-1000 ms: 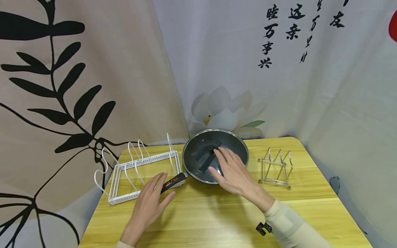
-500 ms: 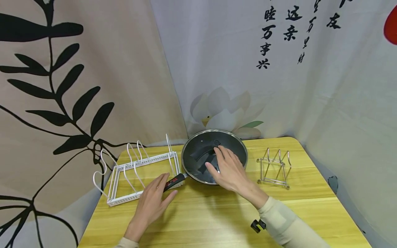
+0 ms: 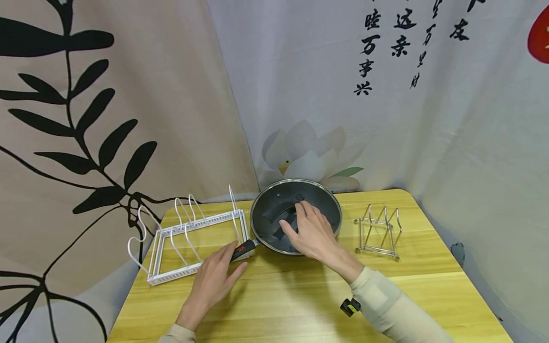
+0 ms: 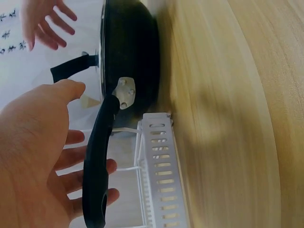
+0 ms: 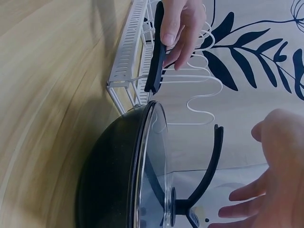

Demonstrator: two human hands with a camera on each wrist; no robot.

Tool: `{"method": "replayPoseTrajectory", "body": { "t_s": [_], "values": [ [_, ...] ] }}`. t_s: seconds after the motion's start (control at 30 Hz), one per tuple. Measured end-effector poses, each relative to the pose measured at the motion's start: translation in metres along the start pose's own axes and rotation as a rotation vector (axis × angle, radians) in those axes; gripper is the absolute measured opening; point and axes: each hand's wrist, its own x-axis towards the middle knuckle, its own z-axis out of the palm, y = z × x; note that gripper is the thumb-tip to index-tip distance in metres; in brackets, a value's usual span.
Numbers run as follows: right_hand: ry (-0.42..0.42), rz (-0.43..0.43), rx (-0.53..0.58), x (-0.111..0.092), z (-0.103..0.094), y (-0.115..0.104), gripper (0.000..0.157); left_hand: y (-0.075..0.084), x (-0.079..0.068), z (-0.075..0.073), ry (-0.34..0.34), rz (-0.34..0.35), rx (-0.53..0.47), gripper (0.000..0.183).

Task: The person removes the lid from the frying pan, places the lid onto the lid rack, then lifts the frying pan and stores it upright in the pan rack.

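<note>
Wearing a glass lid [image 3: 280, 209], the pan [image 4: 133, 57] looks black.

Left hand [image 3: 216, 276], right hand [image 3: 315, 234] seemingly relaxed

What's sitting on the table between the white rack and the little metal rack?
A dark lidded pan sits between them, its handle pointing toward the white rack. The head view shows it.
</note>
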Motion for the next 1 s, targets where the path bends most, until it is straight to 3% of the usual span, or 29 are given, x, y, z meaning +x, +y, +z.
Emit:
{"method": "replayPoseTrajectory", "body": {
  "t_s": [1.0],
  "values": [
    [-0.149,0.198,-0.131,0.040,0.001,-0.022,0.094,-0.004,0.004,0.011,-0.054,-0.073,-0.011,0.046]
  ]
}}
